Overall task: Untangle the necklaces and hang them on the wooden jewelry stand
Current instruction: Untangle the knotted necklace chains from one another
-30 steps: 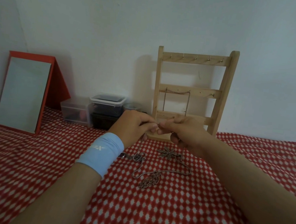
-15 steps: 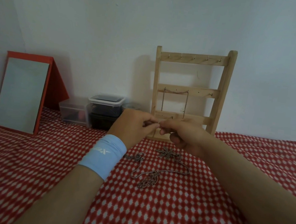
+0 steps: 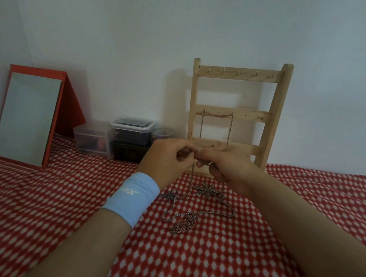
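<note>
Cloth (image 3: pixel 209 265), red with a print of small white diamonds, covers the surface nearest the camera. On it lies a heap (image 3: pixel 183 225) of thin metal chains, knotted in loose loops, with a spiky leaf-shaped pendant (image 3: pixel 208 189) just beyond. A pale blue stretch wristband (image 3: pixel 131 197) circles the left wrist. The left hand (image 3: pixel 166 159) and right hand (image 3: pixel 226 167) meet above the pendant, fingertips together, both pinching one fine strand (image 3: pixel 192 175) that drops straight from the pinch to the heap. Behind the hands rises a ladder-shaped stand (image 3: pixel 271 129) of bare light wood, its three flat crossbars set with small hooks. A hung chain (image 3: pixel 218 115) drapes between two hooks of the middle bar, both ends dangling. To the left sit clear plastic tubs (image 3: pixel 91 142) and a flat rectangular mirror (image 3: pixel 27 117) in a red frame, against a plain white wall (image 3: pixel 121 30).
</note>
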Motion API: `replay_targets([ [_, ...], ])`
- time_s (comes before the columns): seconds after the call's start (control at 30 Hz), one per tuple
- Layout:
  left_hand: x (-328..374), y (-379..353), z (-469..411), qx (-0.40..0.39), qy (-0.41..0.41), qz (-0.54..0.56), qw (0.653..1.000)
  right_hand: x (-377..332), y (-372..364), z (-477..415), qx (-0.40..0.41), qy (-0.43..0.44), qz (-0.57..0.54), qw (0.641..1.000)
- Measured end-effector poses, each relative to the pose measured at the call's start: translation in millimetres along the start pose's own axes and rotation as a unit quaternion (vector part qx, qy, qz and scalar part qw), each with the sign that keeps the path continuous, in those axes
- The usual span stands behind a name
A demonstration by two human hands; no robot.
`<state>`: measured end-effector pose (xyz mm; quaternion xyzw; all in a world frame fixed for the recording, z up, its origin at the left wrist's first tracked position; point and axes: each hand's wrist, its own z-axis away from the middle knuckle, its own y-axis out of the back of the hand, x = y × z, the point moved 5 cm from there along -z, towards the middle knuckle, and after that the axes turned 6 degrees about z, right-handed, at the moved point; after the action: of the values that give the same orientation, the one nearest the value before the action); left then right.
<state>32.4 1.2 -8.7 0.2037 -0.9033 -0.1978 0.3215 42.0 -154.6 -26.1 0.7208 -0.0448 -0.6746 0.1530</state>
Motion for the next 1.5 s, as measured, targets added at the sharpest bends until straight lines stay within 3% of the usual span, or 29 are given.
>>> replay_targets([
  [0.47,-2.9,3.6,2.1,0.009,0.021,-0.035,0.999,3.8,1.4,-3.5,-0.057,0.006,0.032,0.998],
  [0.77,-6.2,0.7,3.2,-0.023,0.016,-0.036,0.999,2.7,10.1,-7.8,0.002,0.050,0.165,0.985],
  [1.27,-5.3,-0.7,2.7,-0.023,0.010,-0.038,0.999,-4.7,11.5,-7.1,0.057,0.111,0.222,0.967],
  [1.5,-4.9,0.7,2.0,-0.020,0.020,-0.045,0.999,-10.1,7.6,-2.6,0.044,0.137,0.214,0.966],
])
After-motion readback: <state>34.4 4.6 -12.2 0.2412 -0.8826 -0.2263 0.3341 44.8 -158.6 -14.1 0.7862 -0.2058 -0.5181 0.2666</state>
